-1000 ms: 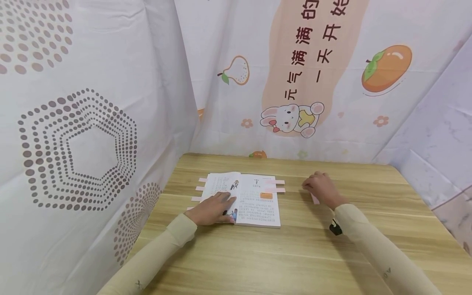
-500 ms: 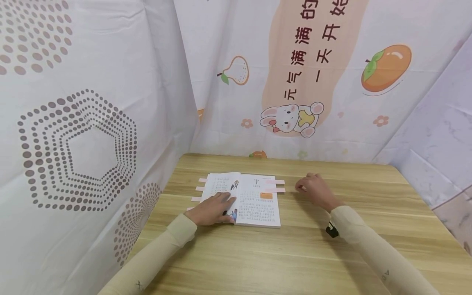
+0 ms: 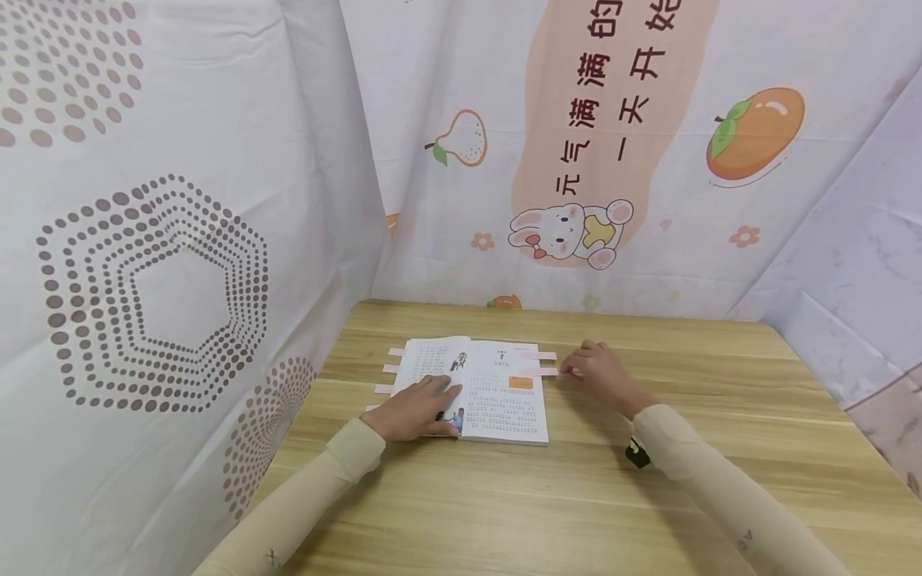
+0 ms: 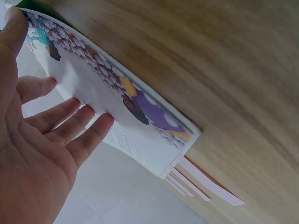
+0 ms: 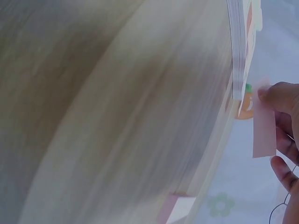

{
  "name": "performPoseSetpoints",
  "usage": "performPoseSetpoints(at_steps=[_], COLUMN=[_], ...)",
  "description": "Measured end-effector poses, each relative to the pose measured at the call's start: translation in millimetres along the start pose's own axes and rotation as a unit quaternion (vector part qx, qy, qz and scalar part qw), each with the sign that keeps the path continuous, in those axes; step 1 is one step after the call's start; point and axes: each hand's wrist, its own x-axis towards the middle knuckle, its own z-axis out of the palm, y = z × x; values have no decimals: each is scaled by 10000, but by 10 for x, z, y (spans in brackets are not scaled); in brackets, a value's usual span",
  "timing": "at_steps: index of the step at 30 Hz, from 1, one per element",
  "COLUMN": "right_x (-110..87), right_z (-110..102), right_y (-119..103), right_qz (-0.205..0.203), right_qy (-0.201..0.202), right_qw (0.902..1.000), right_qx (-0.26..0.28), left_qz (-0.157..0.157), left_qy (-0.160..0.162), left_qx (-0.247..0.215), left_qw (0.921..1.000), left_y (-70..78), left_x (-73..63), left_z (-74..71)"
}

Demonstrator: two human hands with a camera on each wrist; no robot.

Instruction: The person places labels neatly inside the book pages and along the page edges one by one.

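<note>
An open book with printed pages lies on the wooden table. My left hand rests on its left page, fingers spread; in the left wrist view the fingertips of this hand touch the illustrated page. Pink sticky tabs stick out of the book's right edge, and more tabs from its left edge. My right hand is just right of the book, close to those right-hand tabs. Between thumb and fingers it pinches a pink sticky tab, seen in the right wrist view.
A small pink-and-white block lies on the table at the bottom of the right wrist view. Printed cloth hangs behind the table, with another patterned cloth along the left. The wooden tabletop extends in front of the book.
My right hand has moved left across the table toward the book's right edge, away from where a pink piece showed beneath it. My left hand and the book have stayed put.
</note>
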Motion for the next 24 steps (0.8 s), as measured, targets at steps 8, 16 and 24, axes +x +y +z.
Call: performPoseSetpoints(at_steps=[8, 16, 24], right_x=[60, 99, 160], right_z=[39, 111, 109], right_y=[-122, -187, -283], right_qz=[-56, -200, -383], right_qy=[-68, -272, -408], right_qw=[9998, 9994, 9984], right_qx=[165, 116, 79], left_qz=[-20, -35, -13], left_qy=[-45, -52, -67], left_qx=[21, -18, 78], left_qw=[10000, 10000, 9999], left_y=[2, 3, -21], left_x=[-3, 5, 7], left_z=[6, 16, 35])
